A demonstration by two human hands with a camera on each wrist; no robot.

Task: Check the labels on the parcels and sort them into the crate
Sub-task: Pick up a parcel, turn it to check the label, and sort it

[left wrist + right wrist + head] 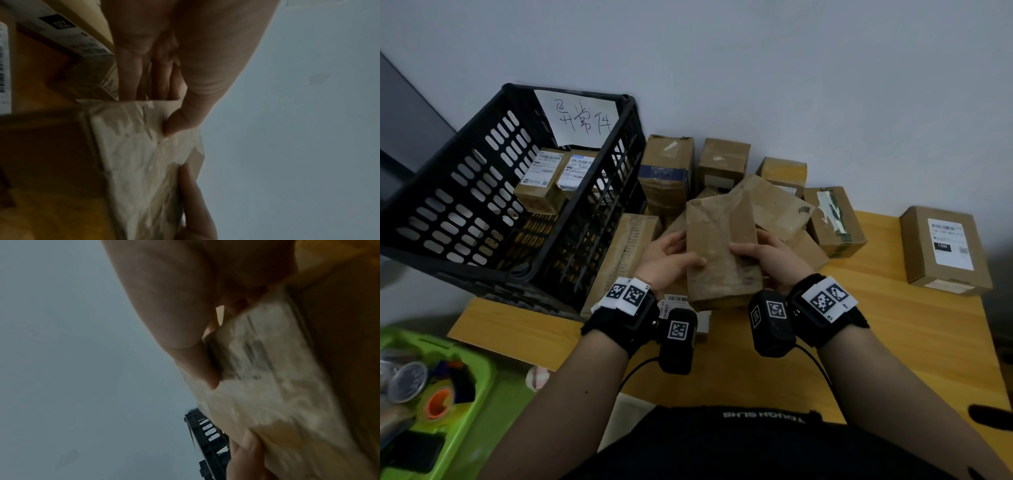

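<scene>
A crumpled brown cardboard parcel [720, 250] is held up over the wooden table [893, 342] between both hands. My left hand [671, 260] grips its left edge, thumb on the top face and fingers underneath. My right hand [767, 257] grips its right edge the same way. The face turned up shows no label. The left wrist view shows the parcel [139, 154] with my left thumb [185, 116] pressed on it. In the right wrist view the parcel [267, 386] appears blurred under my right thumb [197, 363]. The black slotted crate [465, 205] stands at the left with two labelled boxes inside.
Several brown parcels [722, 161] are piled against the wall behind my hands. A labelled box [945, 250] lies alone at the table's right. A long box [619, 253] leans beside the crate. A green bin [431, 394] of odds and ends sits at the lower left.
</scene>
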